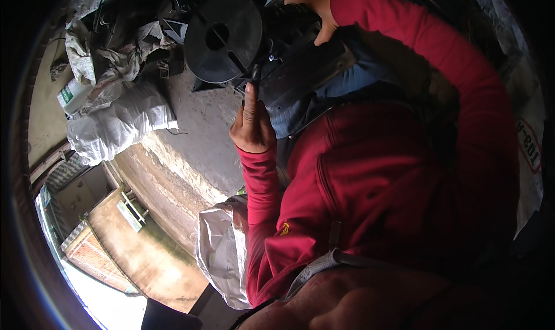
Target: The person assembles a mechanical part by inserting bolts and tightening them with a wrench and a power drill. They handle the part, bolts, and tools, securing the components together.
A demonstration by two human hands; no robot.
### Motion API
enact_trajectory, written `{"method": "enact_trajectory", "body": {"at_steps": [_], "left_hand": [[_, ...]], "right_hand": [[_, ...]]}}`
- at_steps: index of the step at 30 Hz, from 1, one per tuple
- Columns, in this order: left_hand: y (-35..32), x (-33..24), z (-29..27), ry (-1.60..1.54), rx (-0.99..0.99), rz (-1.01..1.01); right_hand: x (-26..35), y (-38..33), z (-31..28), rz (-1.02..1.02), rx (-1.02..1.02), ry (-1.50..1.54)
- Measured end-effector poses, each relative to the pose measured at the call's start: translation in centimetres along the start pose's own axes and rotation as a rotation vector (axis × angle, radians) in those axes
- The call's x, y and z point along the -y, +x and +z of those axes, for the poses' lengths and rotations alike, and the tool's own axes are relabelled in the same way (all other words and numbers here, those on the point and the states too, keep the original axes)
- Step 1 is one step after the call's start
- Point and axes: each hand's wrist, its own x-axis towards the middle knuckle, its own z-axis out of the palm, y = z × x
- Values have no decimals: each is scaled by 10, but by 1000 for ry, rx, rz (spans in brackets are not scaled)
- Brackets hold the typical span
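A black round metal disc [222, 35] with a centre hole and a slot is fixed to a dark machine body [300, 64] in front of me. My left hand [251, 125] is raised just below the disc's lower right edge, its fingertips pinched on a short black threaded bolt [255, 73] that points up at the machine. My right hand [315, 12], in a red sleeve, reaches over the top and grips the machine's upper edge. The machine's far side is hidden behind the disc and my arm.
Crumpled white woven sacks [115, 122] and dark scrap metal [124, 18] lie at the upper left, with a white plastic bottle [72, 93] beside them. Another white sack [222, 255] sits by my left elbow. A concrete ledge [173, 168] drops to a lower yard.
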Motion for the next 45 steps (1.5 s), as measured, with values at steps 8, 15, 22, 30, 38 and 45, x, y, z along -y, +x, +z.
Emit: {"method": "enact_trajectory", "body": {"at_steps": [8, 15, 22, 30, 38, 45], "left_hand": [[-4, 0, 19, 87, -39, -42], [-16, -2, 30, 174, 102, -143], [-11, 0, 30, 88, 74, -196], [-5, -16, 15, -24, -26, -109], [0, -13, 19, -13, -81, -73], [-5, -6, 18, 34, 174, -314]], "right_hand": [[3, 2, 0, 25, 10, -34], [7, 2, -2, 3, 5, 2], [10, 0, -5, -60, -6, 49], [-3, 4, 1, -36, -28, 17], [0, 4, -1, -8, -25, -27], [-3, 7, 0, -71, 3, 67]]}}
